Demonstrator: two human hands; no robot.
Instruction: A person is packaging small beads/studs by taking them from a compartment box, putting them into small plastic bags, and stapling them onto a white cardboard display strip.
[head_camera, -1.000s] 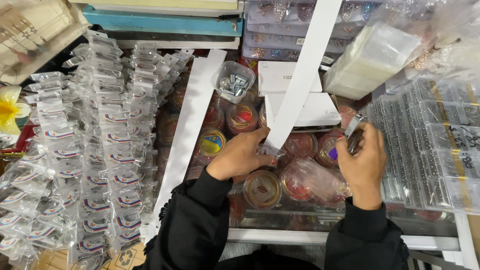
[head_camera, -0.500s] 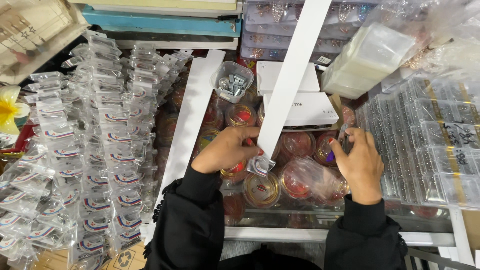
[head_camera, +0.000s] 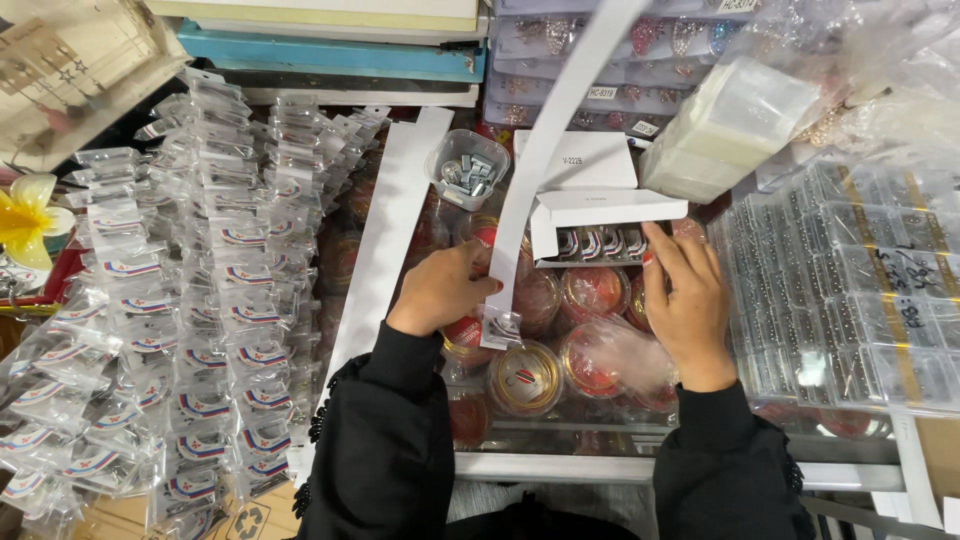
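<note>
Since half a second ago my right hand (head_camera: 688, 300) has gone from being curled by the red tubs to lying spread with its fingertips (head_camera: 655, 245) at the open front of a small white box (head_camera: 600, 222), which now shows a row of small pieces inside; the fingers are open and I cannot tell whether they pinch anything. My left hand (head_camera: 445, 290) has stayed near the middle, closed in a pinch on the lower end of a long white paper strip (head_camera: 545, 160) that runs up and away to the top of the view; a small clear packet (head_camera: 502, 328) hangs at the strip's end, just beside that hand. Below both hands lie round clear tubs (head_camera: 525, 378) with red contents; a clear cup of metal bits (head_camera: 466, 170) sits beyond the left hand; rows of small bagged pieces (head_camera: 210, 300) fill the left side; clear compartment boxes (head_camera: 860, 300) lie to the right.
</note>
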